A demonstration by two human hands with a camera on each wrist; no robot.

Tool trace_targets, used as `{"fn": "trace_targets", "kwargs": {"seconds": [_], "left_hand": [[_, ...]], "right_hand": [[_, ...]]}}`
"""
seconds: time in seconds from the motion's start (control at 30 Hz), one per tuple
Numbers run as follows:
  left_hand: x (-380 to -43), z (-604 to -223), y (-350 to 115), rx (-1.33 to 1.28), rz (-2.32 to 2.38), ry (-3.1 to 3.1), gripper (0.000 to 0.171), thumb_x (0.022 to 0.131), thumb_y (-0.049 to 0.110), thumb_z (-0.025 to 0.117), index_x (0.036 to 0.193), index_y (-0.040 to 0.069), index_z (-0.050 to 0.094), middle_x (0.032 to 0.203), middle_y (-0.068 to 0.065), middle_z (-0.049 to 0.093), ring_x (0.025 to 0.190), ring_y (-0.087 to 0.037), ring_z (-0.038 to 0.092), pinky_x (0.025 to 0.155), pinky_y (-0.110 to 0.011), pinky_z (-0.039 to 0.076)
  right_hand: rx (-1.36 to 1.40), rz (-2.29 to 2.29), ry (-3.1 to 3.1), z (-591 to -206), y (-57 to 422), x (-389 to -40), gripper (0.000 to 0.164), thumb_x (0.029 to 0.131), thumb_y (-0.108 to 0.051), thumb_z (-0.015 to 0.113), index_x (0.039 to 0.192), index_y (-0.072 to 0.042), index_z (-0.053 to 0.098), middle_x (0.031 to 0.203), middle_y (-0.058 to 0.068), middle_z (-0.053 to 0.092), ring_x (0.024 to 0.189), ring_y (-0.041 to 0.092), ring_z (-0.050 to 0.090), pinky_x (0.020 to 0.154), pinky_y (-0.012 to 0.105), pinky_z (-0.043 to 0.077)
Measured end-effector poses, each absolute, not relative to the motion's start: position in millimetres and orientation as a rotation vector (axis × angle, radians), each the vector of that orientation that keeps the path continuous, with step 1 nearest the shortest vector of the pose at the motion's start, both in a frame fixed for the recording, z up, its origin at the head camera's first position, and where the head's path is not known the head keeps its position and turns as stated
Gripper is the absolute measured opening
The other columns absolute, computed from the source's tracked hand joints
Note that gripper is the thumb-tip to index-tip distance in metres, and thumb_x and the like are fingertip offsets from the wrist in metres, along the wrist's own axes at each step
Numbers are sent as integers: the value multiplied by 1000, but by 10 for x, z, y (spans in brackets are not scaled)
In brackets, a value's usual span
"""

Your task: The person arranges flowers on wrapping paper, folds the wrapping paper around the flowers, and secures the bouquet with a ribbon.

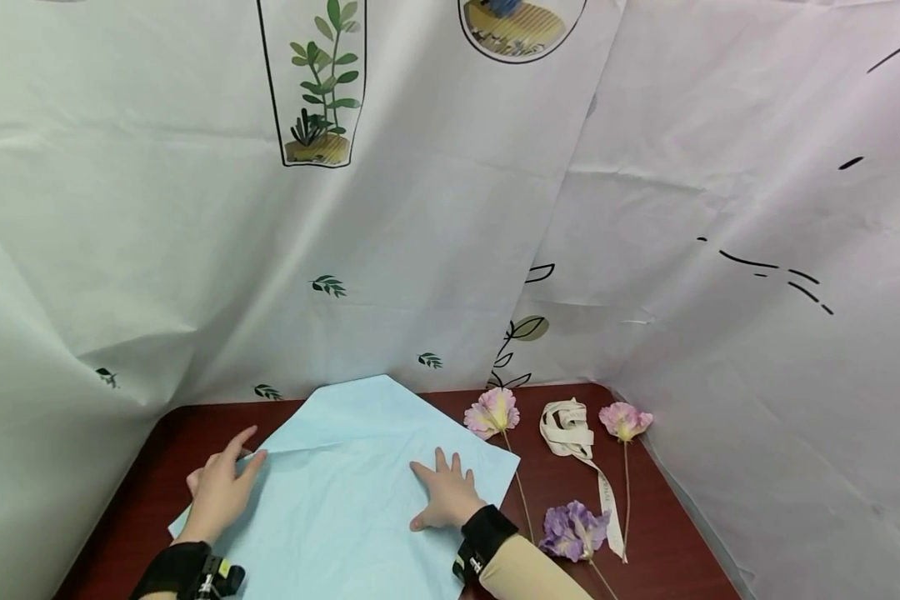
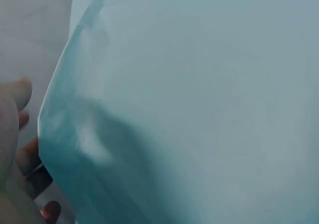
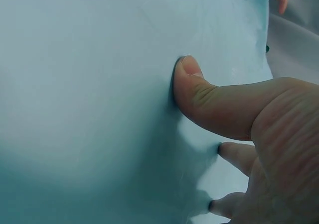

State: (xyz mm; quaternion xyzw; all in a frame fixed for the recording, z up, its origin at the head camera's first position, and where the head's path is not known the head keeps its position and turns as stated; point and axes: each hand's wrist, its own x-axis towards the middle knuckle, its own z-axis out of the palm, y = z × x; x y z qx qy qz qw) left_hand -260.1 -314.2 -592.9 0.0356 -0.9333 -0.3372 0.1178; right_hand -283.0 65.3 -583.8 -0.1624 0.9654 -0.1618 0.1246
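Observation:
A large light-blue sheet (image 1: 345,492), which looks like wrapping paper, lies across the table with a corner pointing at the back wall. My right hand (image 1: 450,493) rests on its right part with fingers spread. In the right wrist view the thumb (image 3: 192,87) and fingertips press against the sheet. My left hand (image 1: 221,492) is at the sheet's left edge, thumb and forefinger apart. The left wrist view shows its fingers (image 2: 29,157) beside that edge, partly hidden by it; no grip on the sheet is visible there.
Right of the sheet lie a pink-and-yellow flower (image 1: 492,412), a purple flower (image 1: 573,531) and a pink flower (image 1: 625,421), all on thin stems. A cream ribbon (image 1: 567,429) lies loosely coiled among them. Printed white cloth (image 1: 420,250) hangs behind the dark red table (image 1: 675,533).

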Motion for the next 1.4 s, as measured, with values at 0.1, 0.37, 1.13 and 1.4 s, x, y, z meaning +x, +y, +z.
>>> {"fn": "trace_targets", "kwargs": {"seconds": [0.1, 0.37, 1.13, 1.4], "left_hand": [[-2694, -5839, -3137, 214, -1085, -2778, 69, 107, 50, 41, 154, 0, 34, 135, -36, 52, 120, -52, 48, 96, -68, 20], [-2875, -5705, -3124, 313, -1210, -2786, 47, 104, 38, 56, 126, -3, 62, 121, -28, 61, 105, -41, 55, 88, -55, 43], [-2927, -5862, -3071, 159, -1102, -2458, 30, 98, 23, 69, 123, 7, 65, 123, -17, 65, 115, -34, 57, 95, -49, 42], [-2868, -5984, -2978, -241, -803, -2626, 100, 80, 25, 86, 159, 6, 27, 165, -24, 13, 151, -49, 3, 108, -77, 8]], "right_hand": [[-474, -475, 2816, -5832, 648, -2820, 96, 64, -47, 94, 149, -27, 52, 160, 23, 31, 145, 55, 23, 109, 72, 27], [-463, -468, 2824, -5875, 651, -2834, 96, 64, -48, 94, 148, -29, 52, 159, 23, 32, 145, 54, 24, 108, 72, 27], [-440, -442, 2828, -5894, 677, -2867, 95, 65, -53, 92, 149, -31, 52, 161, 20, 32, 146, 52, 25, 109, 70, 28], [-399, -460, 2849, -5904, 605, -2863, 93, 71, -58, 86, 150, -26, 50, 160, 24, 31, 145, 55, 25, 107, 71, 30]]}}
